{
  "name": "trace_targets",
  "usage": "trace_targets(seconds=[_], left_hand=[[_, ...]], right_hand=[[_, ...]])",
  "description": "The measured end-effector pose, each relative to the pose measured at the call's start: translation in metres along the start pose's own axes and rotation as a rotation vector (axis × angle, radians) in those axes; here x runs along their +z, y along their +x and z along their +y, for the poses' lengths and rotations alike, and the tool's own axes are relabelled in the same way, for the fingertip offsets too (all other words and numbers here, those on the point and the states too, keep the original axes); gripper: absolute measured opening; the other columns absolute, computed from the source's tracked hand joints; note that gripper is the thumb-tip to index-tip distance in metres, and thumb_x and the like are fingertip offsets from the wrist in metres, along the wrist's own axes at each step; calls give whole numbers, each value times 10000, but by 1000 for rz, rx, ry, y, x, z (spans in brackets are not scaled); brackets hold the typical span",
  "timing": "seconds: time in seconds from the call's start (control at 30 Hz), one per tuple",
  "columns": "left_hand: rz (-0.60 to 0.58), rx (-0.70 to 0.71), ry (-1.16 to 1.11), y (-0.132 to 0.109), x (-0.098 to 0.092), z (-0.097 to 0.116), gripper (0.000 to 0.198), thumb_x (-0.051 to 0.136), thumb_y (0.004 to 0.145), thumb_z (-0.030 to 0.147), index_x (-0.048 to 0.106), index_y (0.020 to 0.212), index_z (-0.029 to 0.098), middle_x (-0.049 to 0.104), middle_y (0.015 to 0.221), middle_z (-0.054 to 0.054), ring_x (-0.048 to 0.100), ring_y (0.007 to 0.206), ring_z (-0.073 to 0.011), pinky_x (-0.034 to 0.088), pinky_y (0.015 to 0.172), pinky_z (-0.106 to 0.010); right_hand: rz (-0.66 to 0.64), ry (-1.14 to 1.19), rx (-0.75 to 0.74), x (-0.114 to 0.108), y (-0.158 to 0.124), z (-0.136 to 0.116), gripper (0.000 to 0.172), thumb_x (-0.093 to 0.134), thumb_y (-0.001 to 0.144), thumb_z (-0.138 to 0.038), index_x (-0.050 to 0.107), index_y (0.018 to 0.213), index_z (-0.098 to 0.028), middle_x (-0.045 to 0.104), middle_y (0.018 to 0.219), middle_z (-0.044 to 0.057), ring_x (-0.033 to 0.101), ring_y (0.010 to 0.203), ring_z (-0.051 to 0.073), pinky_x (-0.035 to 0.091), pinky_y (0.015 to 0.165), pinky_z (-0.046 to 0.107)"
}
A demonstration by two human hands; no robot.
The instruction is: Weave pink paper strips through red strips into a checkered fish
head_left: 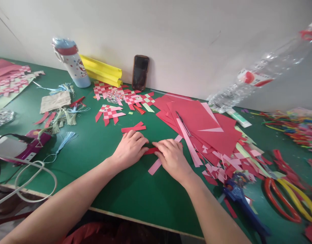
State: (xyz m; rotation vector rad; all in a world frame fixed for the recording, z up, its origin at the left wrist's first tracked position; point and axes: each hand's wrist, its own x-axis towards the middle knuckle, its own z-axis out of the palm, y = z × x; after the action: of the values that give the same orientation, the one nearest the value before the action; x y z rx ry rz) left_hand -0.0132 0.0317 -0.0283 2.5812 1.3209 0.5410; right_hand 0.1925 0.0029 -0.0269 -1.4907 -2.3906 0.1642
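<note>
A short red paper strip (151, 150) stretches between my two hands, just above the green tabletop. My left hand (130, 149) pinches its left end, with thumb and fingers closed. At the other end, my right hand (171, 157) has its fingers closed on the same strip and covers part of it. Beneath my right hand a pink paper strip (155, 166) runs diagonally; its middle is hidden. Loose red strips (134, 128) lie crossed just beyond my left hand. Farther back sits a woven pink-and-red paper fish shape (109, 113).
Red paper sheets (212, 135), tweezers (183, 123) and scraps lie right, near a blue glue gun (241, 200) and scissors (283, 200). A bottle (72, 64), yellow folded card (101, 70) and phone (140, 73) stand behind. Tassels (64, 117) and a power strip (31, 145) are left.
</note>
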Motion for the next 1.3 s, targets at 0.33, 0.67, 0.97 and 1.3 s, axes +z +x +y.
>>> trace_targets(seconds=[0.33, 0.67, 0.97, 1.3], left_hand=[[-19, -6, 24, -1, 2, 12, 182, 643, 912, 359, 661, 992, 196, 652, 1048, -67, 502, 1028, -266, 448, 871, -414], [177, -27, -35, -1, -13, 1, 173, 480, 977, 230, 623, 885, 197, 699, 891, -40, 564, 912, -226, 441, 833, -376], [34, -217, -654, -6, -25, 12, 146, 535, 915, 314, 607, 866, 197, 647, 795, -6, 566, 720, -145, 441, 657, -255], [-88, -325, -1513, -7, -25, 18, 265, 692, 859, 439, 635, 860, 180, 576, 865, -17, 528, 813, -128, 454, 788, -264]], right_hand=[[-1, 51, -10, -2, 2, -2, 177, 490, 965, -190, 661, 985, -230, 687, 992, 62, 558, 979, 240, 394, 867, 405], [271, 4, -34, -8, 3, 6, 290, 515, 952, -217, 596, 1231, -216, 620, 1242, 114, 520, 1208, 277, 387, 1056, 488], [341, -113, -32, -21, -1, -3, 491, 534, 923, -166, 509, 1393, -307, 616, 1321, 71, 470, 1287, 318, 306, 1102, 566], [353, 403, -89, -22, -3, -19, 215, 464, 995, -222, 648, 1106, -235, 682, 996, 65, 627, 969, 198, 544, 840, 372]])
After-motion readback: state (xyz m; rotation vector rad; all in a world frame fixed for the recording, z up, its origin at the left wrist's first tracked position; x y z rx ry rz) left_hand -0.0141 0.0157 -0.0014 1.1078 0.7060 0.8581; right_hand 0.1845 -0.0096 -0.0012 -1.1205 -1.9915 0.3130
